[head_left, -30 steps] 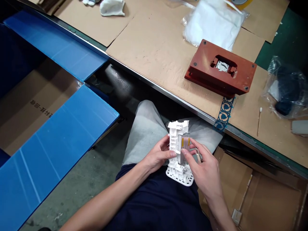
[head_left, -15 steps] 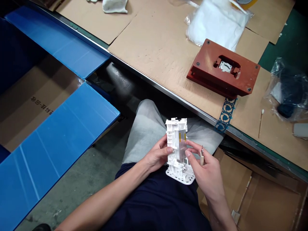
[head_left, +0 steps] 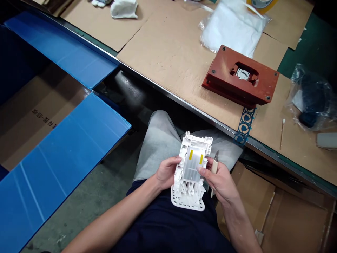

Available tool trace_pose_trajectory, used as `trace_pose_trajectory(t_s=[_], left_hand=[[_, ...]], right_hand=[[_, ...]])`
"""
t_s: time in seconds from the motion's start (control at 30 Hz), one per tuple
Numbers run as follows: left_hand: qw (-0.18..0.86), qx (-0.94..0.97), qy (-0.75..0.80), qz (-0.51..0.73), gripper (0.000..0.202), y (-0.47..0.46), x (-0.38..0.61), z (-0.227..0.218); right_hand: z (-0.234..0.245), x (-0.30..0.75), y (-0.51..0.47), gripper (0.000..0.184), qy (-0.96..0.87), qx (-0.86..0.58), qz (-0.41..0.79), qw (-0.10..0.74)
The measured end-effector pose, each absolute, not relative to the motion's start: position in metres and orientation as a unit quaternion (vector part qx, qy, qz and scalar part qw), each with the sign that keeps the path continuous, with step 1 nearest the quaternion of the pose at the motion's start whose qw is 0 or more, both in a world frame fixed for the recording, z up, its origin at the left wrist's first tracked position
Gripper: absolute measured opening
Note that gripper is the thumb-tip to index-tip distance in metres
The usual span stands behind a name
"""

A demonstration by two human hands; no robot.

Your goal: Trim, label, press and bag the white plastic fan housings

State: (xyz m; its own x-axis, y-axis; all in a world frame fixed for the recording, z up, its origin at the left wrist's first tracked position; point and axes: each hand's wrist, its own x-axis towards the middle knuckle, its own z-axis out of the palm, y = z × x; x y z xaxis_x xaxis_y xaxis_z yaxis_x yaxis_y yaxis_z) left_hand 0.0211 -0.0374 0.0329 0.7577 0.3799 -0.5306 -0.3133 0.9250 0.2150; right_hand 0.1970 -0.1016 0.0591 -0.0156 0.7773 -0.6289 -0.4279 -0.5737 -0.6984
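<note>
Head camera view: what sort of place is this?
Probably a factory finishing bench: the left hand and right hand hold a white moulded part, the right also a small knife, a red fixture block sits on the cardboard-covered bench, and a blue corrugated box stands beside.

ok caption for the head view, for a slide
Left hand and right hand hold a white plastic part; the right also grips a small knife.

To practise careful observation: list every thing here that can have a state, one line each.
White plastic part: held between left hand and right hand.
Small knife: tucked in right hand, blade up.
Red fixture: lying flat, metal piece in its recess.
Blue box flaps: open.
Cotton swab: lying loose on cardboard.
</note>
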Motion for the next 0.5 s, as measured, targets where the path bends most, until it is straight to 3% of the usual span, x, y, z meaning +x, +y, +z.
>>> trace_pose_trajectory(t_s=[0.07,0.23,0.5], left_hand=[[0.912,0.122,0.337,0.197,0.059,-0.037,0.018,0.037],[0.705,0.503,0.471,0.167,0.098,-0.041,0.016,0.054],[0.656,0.544,0.497,0.159,0.078,-0.054,0.019,0.050]], right_hand=[[0.055,0.194,-0.104,0.044,-0.181,-0.594,0.652,0.435],[0.052,0.178,-0.114,0.045,-0.235,-0.653,0.599,0.400],[0.044,0.167,-0.138,0.033,-0.299,-0.706,0.524,0.370]])
